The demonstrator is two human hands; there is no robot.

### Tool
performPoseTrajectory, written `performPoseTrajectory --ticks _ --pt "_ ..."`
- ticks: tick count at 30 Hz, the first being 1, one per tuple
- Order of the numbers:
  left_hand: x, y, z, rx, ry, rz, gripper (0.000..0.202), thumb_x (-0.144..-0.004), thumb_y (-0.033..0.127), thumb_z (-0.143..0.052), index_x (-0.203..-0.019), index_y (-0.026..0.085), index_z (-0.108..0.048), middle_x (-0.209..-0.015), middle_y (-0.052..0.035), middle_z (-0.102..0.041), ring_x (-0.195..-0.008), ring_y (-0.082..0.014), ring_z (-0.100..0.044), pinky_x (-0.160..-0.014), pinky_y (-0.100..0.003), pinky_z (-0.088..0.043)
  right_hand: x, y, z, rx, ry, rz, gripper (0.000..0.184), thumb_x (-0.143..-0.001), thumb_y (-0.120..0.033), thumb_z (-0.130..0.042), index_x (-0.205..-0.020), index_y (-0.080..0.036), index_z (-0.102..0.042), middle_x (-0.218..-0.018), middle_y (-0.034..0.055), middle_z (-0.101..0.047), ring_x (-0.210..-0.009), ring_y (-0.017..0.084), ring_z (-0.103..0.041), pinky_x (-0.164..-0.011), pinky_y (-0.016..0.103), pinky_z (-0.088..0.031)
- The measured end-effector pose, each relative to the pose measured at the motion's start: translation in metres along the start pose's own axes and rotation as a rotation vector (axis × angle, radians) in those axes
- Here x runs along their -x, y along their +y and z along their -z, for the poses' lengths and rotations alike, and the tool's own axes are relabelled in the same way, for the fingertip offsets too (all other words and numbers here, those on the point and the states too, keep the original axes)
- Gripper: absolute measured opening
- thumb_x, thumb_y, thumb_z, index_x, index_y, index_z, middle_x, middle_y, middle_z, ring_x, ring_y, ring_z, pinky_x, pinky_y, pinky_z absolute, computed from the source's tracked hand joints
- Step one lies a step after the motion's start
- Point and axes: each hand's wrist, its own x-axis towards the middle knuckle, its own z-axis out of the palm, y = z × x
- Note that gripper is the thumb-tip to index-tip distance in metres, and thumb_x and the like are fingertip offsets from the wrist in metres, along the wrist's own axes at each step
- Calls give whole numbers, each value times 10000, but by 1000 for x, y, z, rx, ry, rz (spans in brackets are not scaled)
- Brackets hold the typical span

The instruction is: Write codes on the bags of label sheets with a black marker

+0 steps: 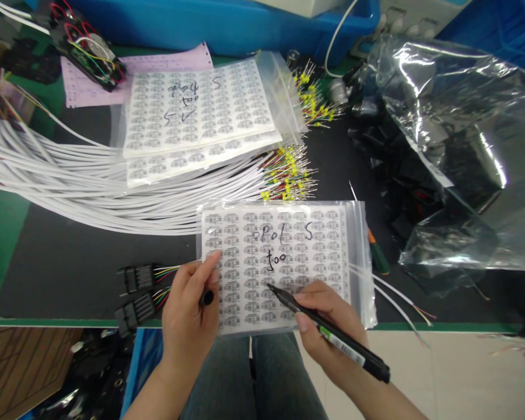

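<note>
My right hand (328,326) is closed around a black marker pen (332,332), its tip resting on a clear zip bag of label sheets (280,262) below some handwritten marks. My left hand (190,318) holds the bag's left edge, thumb on top, with the pen's black cap (207,298) tucked between its fingers. The bag lies at the table's front edge, partly over my lap.
A second stack of bagged label sheets (201,116) lies further back. A bundle of white cables (70,181) with yellow-tipped wire ends (289,175) crosses the table. Black connectors (137,291) sit at the left, crinkled silver bags (459,151) at the right, blue bins (227,23) behind.
</note>
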Motion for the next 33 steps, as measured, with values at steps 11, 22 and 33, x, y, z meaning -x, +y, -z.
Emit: performPoseTrajectory --ticks 11,22,33 --pt "2 0 0 -6 -2 6 317 -853 65 -465 -1151 112 -561 -922 -37 -525 -821 -101 -519 -757 -178 -411 -8 -2 -8 111 -77 118 254 -727 -59 -575 -936 -202 -562 -743 20 -616 -677 146 -593 -598 263 -485" --pt "1 2 2 15 13 0 297 -849 64 -477 -1128 71 -579 -905 -54 -532 -820 -107 -523 -763 -181 -412 5 -2 13 -60 -55 -88 179 -767 -103 -535 -904 -217 -556 -735 6 -544 -638 134 -543 -548 250 -451" --pt "0 3 0 -22 13 26 301 -859 111 -476 -1144 134 -571 -925 -45 -550 -818 -125 -542 -751 -220 -437 6 2 9 50 -20 -42 220 -749 -78 -572 -925 -210 -569 -761 16 -575 -670 151 -568 -580 274 -467"
